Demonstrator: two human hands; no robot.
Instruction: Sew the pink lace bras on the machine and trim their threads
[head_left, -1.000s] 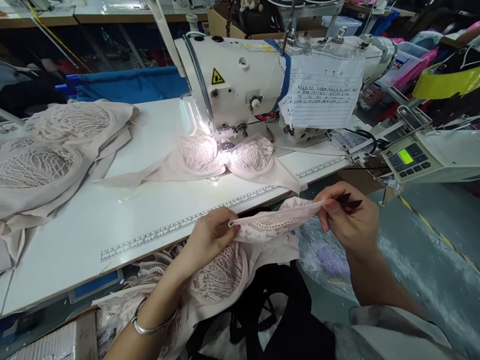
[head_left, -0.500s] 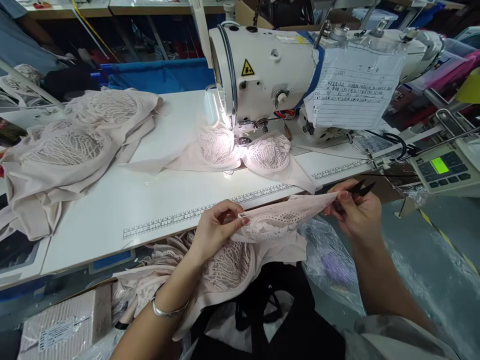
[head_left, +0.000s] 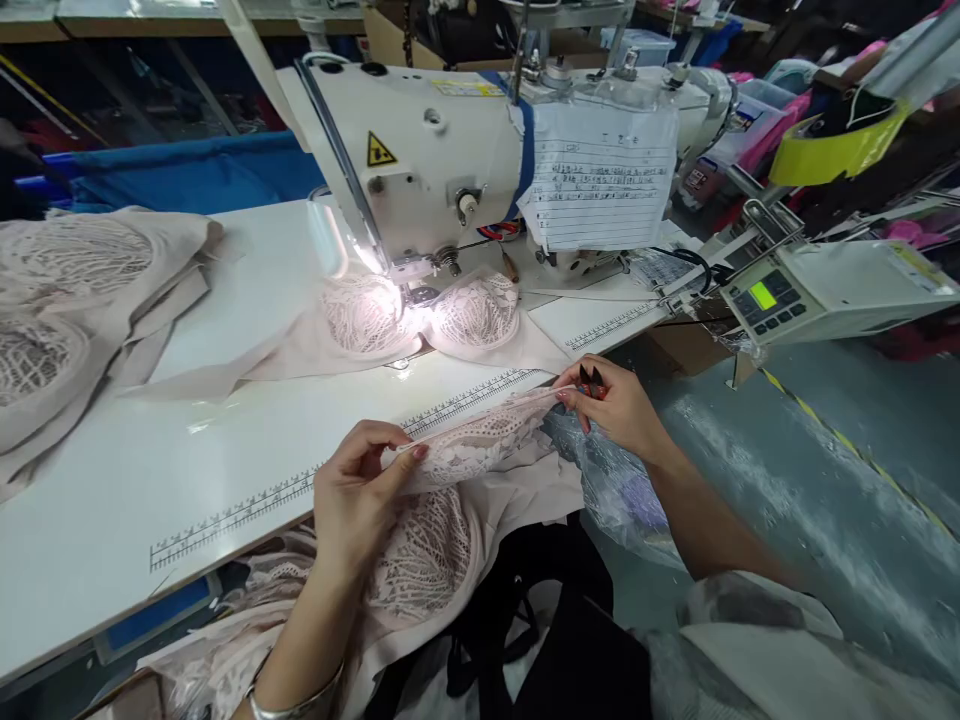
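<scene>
Stretching the lace (head_left: 472, 440) between two pinches seems to be the step in hand; the next move is probably calling for an even pull, with the edge clear of the snips (head_left: 590, 381); left of the machine (head_left: 435, 140), a pile of bras (head_left: 112, 300) is lying on the table (head_left: 217, 440); nearer the person than the machine, and to its left, the left hand (head_left: 356, 490) is pinching one end of the lace, thumb against fingers; beneath the machine's needle end, a lit bra (head_left: 480, 335) is lying spread; nearer than that, a lap bra (head_left: 424, 560) is resting just below the lace, though whether the two are joining cannot be told; on the machine's near side, toward its right, the right hand (head_left: 611, 405) is pinching the lace's other end, its fingers also grasping the snips, dark points sticking up; right of the machine, a control box (head_left: 832, 285) is showing a green screen.
</scene>
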